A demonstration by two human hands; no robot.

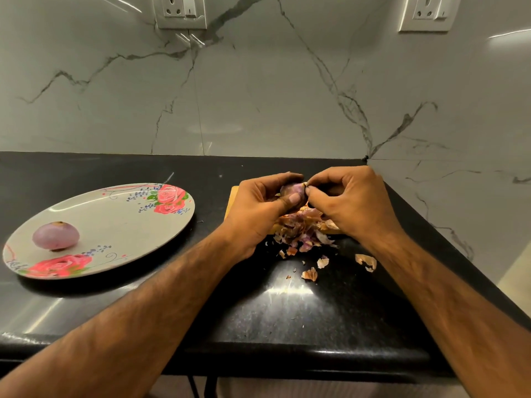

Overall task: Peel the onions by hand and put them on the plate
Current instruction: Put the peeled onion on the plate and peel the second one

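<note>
My left hand (260, 205) grips a small purple onion (291, 190) above the counter, thumb across its front. My right hand (349, 202) pinches a bit of skin at the onion's top right. Much of the onion is hidden by my fingers. A peeled purple onion (55, 235) lies on the left part of a white oval plate (120, 222) with pink rose prints, at the left of the black counter. A heap of dry onion skins (304, 231) lies under my hands.
A wooden board's edge (233, 196) shows behind my left hand, mostly covered. Loose skin flakes (365, 261) are scattered on the black counter (301, 317). A marble wall with two sockets stands behind; the counter's right side ends at a corner wall.
</note>
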